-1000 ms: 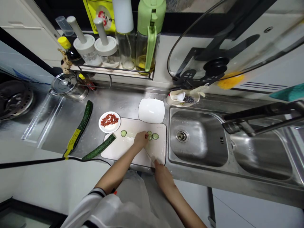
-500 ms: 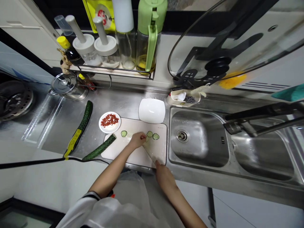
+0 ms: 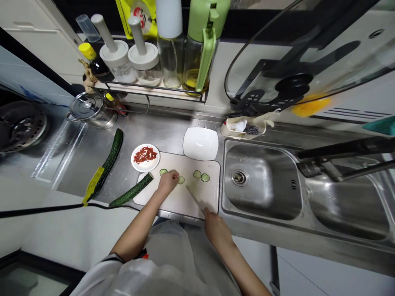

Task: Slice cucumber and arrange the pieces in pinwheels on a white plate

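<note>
My left hand (image 3: pixel 168 181) is over the cutting board (image 3: pixel 173 201), its fingers closed in a pinch at the edge of a thin cucumber slice (image 3: pixel 181 180). Another slice (image 3: pixel 163 171) lies partly behind that hand. Two more slices, a left one (image 3: pixel 197 174) and a right one (image 3: pixel 205 177), touch or nearly touch on the board's right half. My right hand (image 3: pixel 216 226) grips a knife (image 3: pixel 195 198) by its handle at the board's front edge, blade pointing up and left. A cut cucumber (image 3: pixel 132 190) rests with its cut end on the board's left edge.
A plate of red berries (image 3: pixel 135 163) and a white square dish (image 3: pixel 200 143) stand behind the board. A whole cucumber (image 3: pixel 112 152) with a yellow label lies left. The double sink (image 3: pixel 262 181) is at right; a condiment rack (image 3: pixel 148 92) hangs above.
My left hand has moved left along the board, and the cucumber slice at its fingertips moved with it. The knife stays in my right hand. The view has shifted slightly.
</note>
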{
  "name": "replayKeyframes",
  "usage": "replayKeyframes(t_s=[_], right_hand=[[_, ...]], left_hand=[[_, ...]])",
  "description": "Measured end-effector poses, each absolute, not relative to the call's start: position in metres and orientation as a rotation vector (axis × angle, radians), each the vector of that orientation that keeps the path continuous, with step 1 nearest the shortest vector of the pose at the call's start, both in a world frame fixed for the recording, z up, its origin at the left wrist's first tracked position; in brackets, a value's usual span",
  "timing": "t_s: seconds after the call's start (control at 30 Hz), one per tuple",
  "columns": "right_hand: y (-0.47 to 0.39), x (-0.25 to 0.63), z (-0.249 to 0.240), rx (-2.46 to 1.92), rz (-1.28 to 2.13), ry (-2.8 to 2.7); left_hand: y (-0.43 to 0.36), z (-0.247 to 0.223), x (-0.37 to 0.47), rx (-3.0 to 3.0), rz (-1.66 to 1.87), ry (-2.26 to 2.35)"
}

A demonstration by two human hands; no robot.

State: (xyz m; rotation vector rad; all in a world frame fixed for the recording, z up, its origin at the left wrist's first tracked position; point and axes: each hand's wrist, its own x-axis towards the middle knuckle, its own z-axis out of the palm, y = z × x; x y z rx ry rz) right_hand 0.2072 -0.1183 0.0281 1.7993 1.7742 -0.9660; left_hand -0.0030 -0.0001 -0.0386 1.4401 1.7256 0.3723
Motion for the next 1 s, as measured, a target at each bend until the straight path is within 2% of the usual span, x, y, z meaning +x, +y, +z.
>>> replayKeyframes(t_s=[0.4, 1.0], right_hand=[[-0.091, 0.173, 0.024, 1.784, -0.867, 1.869], [-0.084, 0.169, 0.027, 1.78, -0.811, 1.863]], left_hand=[[-0.007, -0.039, 0.005, 1.443, 0.337, 1.859], [-0.002, -0.042, 0.002, 1.394, 0.298, 1.873]])
